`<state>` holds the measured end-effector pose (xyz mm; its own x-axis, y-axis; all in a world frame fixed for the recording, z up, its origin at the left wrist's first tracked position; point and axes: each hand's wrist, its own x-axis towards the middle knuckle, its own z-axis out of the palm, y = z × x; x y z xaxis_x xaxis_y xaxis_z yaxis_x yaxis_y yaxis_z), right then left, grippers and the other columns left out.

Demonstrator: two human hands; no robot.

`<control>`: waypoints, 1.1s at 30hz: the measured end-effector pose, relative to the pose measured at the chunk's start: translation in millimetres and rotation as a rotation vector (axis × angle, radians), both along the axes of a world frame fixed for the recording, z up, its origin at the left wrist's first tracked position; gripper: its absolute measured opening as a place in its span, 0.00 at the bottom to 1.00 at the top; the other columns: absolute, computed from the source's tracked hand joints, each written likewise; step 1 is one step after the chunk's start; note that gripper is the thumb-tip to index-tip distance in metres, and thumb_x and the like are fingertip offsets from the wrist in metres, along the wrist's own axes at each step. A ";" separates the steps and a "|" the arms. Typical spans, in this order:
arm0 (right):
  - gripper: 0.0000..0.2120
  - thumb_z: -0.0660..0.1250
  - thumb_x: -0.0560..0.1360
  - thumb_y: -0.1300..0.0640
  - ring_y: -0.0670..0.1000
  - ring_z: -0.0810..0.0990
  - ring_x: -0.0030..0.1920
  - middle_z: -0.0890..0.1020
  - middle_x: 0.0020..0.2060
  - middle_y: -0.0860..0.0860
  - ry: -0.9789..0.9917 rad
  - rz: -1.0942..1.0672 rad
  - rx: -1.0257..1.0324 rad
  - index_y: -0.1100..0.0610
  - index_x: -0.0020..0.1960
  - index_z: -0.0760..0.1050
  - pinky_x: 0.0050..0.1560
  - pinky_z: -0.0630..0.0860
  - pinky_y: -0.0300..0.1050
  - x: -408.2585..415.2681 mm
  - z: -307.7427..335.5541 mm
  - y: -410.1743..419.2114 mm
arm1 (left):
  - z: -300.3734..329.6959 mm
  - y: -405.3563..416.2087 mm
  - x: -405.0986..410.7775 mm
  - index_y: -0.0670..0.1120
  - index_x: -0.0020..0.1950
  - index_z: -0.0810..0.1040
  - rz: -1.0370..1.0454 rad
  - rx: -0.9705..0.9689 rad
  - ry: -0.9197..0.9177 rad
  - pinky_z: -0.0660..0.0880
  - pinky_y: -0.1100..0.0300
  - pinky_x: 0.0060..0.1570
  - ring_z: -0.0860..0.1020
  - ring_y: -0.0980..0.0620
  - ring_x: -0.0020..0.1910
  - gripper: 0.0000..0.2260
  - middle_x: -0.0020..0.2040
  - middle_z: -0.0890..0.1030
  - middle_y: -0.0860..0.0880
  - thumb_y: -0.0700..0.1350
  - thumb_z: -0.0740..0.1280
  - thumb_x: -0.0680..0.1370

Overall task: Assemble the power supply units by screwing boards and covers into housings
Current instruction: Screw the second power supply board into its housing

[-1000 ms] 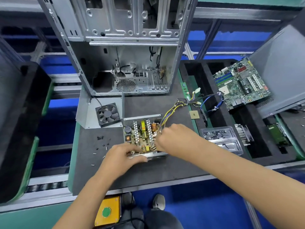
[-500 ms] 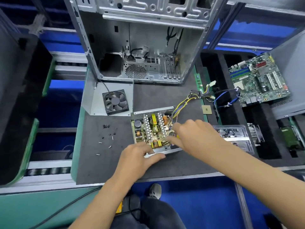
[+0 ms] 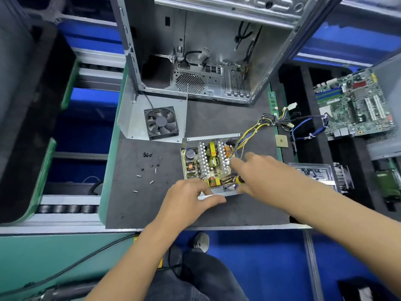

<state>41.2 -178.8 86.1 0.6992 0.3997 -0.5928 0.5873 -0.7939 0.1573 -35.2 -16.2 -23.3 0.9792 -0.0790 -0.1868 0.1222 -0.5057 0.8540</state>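
Head view: left hand [image 3: 188, 196] pinches the housing's [image 3: 219, 192] near edge; right hand [image 3: 253, 172] grips a screwdriver [image 3: 235, 182] over the board [image 3: 206, 161].

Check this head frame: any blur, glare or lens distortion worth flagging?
Head view: wide-angle bending bows the case edges; right hand slightly motion-blurred over the board; mild glare on bare metal; screws sharp enough to spot.

Both my arms bare from elbow to wrist, no sleeves, no gloves, no watch, no rings in view. Left hand [image 3: 186, 198] and right hand [image 3: 258, 172] both bare. Below mat edge [image 3: 217, 227]: my legs in dark grey trousers [image 3: 206, 276], fabric creased at knee. Just under mat edge, one grey shoe [image 3: 201, 241], toe rounded, paler than trousers.
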 end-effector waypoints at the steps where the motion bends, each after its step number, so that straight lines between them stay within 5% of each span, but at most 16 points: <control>1: 0.14 0.66 0.78 0.60 0.60 0.79 0.50 0.71 0.44 0.53 -0.020 0.077 -0.027 0.55 0.62 0.69 0.37 0.69 0.49 0.2 1.2 -1.7 | -0.6 1.2 -0.4 0.54 0.32 0.76 0.009 -0.031 0.010 0.64 0.59 0.36 0.68 0.57 0.33 0.14 0.31 0.70 0.56 0.59 0.77 0.68; 5: 0.09 0.62 0.77 0.59 0.57 0.81 0.48 0.77 0.44 0.51 -0.053 0.341 -0.114 0.54 0.57 0.74 0.30 0.58 0.44 1.0 7.6 -3.7 | -3.3 1.6 -1.6 0.53 0.31 0.76 0.054 -0.098 0.010 0.62 0.61 0.35 0.67 0.56 0.32 0.15 0.30 0.69 0.55 0.57 0.79 0.67; 11: 0.08 0.60 0.79 0.50 0.61 0.72 0.48 0.70 0.47 0.56 0.118 -0.190 -0.068 0.54 0.48 0.70 0.47 0.70 0.50 12.9 2.0 4.5 | -1.4 0.9 -1.0 0.47 0.33 0.78 0.040 -0.082 0.012 0.64 0.58 0.35 0.66 0.55 0.33 0.17 0.30 0.68 0.55 0.57 0.79 0.67; 13: 0.08 0.61 0.79 0.50 0.61 0.73 0.48 0.72 0.49 0.56 0.168 -0.193 -0.044 0.54 0.51 0.73 0.50 0.74 0.50 17.1 4.0 -2.6 | 0.2 2.9 -1.8 0.47 0.34 0.81 0.030 -0.128 0.035 0.68 0.61 0.37 0.69 0.56 0.34 0.15 0.31 0.72 0.55 0.57 0.78 0.68; 17: 0.11 0.61 0.79 0.62 0.59 0.77 0.53 0.72 0.53 0.54 0.071 0.144 -0.063 0.55 0.60 0.66 0.51 0.77 0.54 9.1 6.5 -12.4 | -0.4 16.4 -5.4 0.52 0.40 0.82 0.223 -0.369 0.170 0.65 0.63 0.34 0.64 0.56 0.30 0.13 0.29 0.66 0.56 0.60 0.69 0.75; 22: 0.05 0.60 0.80 0.54 0.60 0.80 0.47 0.76 0.43 0.54 -0.044 0.466 -0.033 0.54 0.46 0.69 0.35 0.64 0.48 6.2 5.3 -1.3 | -13.0 31.9 -7.5 0.42 0.51 0.84 0.572 -0.894 0.389 0.69 0.64 0.29 0.74 0.54 0.32 0.16 0.36 0.79 0.47 0.31 0.57 0.81; 28: 0.16 0.60 0.80 0.41 0.63 0.76 0.56 0.74 0.53 0.58 0.093 -0.180 -0.057 0.54 0.48 0.67 0.47 0.70 0.50 18.1 0.2 -2.7 | -19.0 33.7 -12.8 0.39 0.58 0.79 0.563 -0.997 0.441 0.80 0.64 0.44 0.85 0.47 0.47 0.12 0.48 0.86 0.41 0.30 0.57 0.83; 31: 0.15 0.64 0.78 0.46 0.63 0.76 0.54 0.72 0.53 0.55 0.167 -0.153 0.027 0.53 0.58 0.65 0.52 0.76 0.55 14.8 2.0 -7.1 | -19.3 31.4 -11.3 0.39 0.58 0.78 0.633 -1.045 0.456 0.81 0.62 0.43 0.86 0.44 0.48 0.08 0.47 0.86 0.40 0.33 0.60 0.83; 33: 0.10 0.62 0.79 0.51 0.62 0.77 0.52 0.73 0.52 0.54 0.109 0.050 -0.016 0.53 0.58 0.69 0.51 0.77 0.55 15.1 7.2 -6.4 | -19.6 29.9 -9.9 0.38 0.55 0.78 0.675 -1.009 0.469 0.80 0.64 0.39 0.86 0.48 0.44 0.06 0.44 0.86 0.41 0.38 0.63 0.83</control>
